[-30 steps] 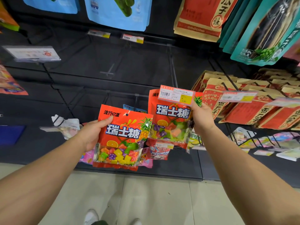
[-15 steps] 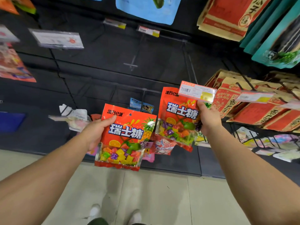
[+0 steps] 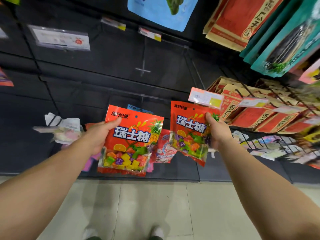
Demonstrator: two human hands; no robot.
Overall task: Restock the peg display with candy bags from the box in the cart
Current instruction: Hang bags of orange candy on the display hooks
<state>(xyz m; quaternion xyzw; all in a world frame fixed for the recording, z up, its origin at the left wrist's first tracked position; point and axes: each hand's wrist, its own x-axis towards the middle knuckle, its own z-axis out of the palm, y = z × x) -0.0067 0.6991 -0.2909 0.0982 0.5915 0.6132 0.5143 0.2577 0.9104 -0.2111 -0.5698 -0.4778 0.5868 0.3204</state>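
Observation:
My left hand (image 3: 99, 135) grips a red candy bag (image 3: 133, 141) by its left edge, thumb on the front, in front of the black peg wall. My right hand (image 3: 217, 134) grips a second, matching red candy bag (image 3: 188, 130) by its right edge, just under a price tag (image 3: 206, 97) at the tip of a peg. Both bags show coloured wrapped candies through a clear window. The box and the cart are out of view.
Bare peg hooks (image 3: 142, 70) stick out of the black panel above the bags. Red-and-kraft bags (image 3: 256, 113) fill pegs to the right; teal bags (image 3: 285, 37) and a blue bag (image 3: 161, 11) hang higher. Small pastel packs (image 3: 64, 132) hang at left. Tiled floor lies below.
The view has tilted and shifted, so the display sits lower and more to the right. Both hands keep their bags; the right bag stays just under the price tag.

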